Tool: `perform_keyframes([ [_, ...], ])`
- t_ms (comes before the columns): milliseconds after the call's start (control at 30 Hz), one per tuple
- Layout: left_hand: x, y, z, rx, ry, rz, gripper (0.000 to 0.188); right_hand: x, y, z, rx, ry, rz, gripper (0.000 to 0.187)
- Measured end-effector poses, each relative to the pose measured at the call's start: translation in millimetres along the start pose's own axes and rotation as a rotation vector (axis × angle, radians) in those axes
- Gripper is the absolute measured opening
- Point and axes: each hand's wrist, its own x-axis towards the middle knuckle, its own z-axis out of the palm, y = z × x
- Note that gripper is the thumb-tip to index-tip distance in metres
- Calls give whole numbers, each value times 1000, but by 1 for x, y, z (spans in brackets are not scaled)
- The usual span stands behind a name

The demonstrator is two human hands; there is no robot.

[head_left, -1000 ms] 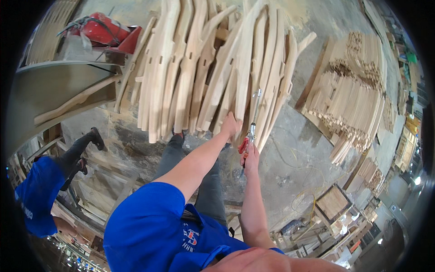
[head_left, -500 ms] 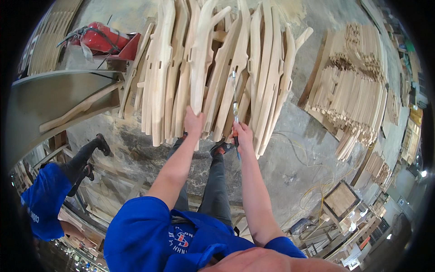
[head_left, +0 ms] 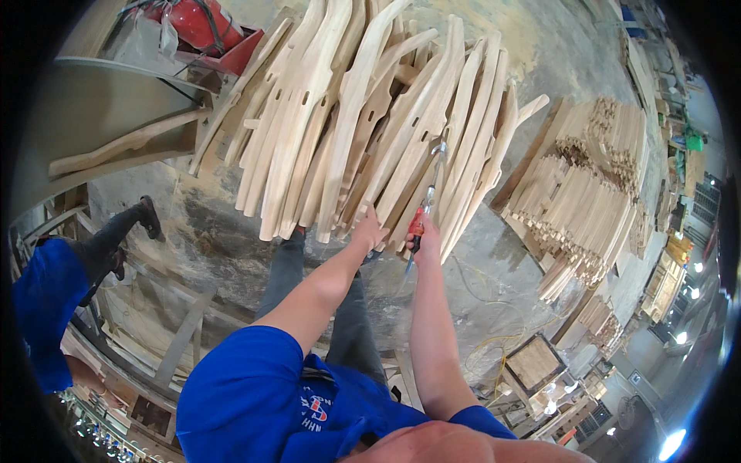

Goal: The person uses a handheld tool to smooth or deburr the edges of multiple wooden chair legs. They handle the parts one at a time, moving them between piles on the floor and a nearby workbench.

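A row of long, curved, pale wooden pieces (head_left: 351,116) with small slots lies side by side in front of me. My left hand (head_left: 369,229) is at the near end of a piece in the middle of the row, its fingers apart and not wrapped round the wood. Closed round the red and black grip of a slim powered hand tool (head_left: 417,224) is my right hand (head_left: 427,241). The tool's silver shaft points away over the pieces to the right. A thin blue line trails from its near end.
Stacked wooden slats (head_left: 587,185) stand to the right. At the far left are a red fire extinguisher (head_left: 202,25) and a panel-sided stand (head_left: 116,100) with one curved piece on it. A co-worker in blue (head_left: 50,293) is at left. Thin hoses (head_left: 494,343) cross the floor.
My left hand has let go of one curved piece and moved right to another. The right hand has shifted slightly right with the tool. The whole view has turned a little.
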Motion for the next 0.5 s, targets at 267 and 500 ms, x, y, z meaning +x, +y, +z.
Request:
perform_keyframes([
  [267,11,-16,13,-186,212,170,46,12,-26,-31,29,-243,136,33],
  [500,-2,15,-12,-88,184,2,62,-4,-3,-52,182,-319,214,34],
])
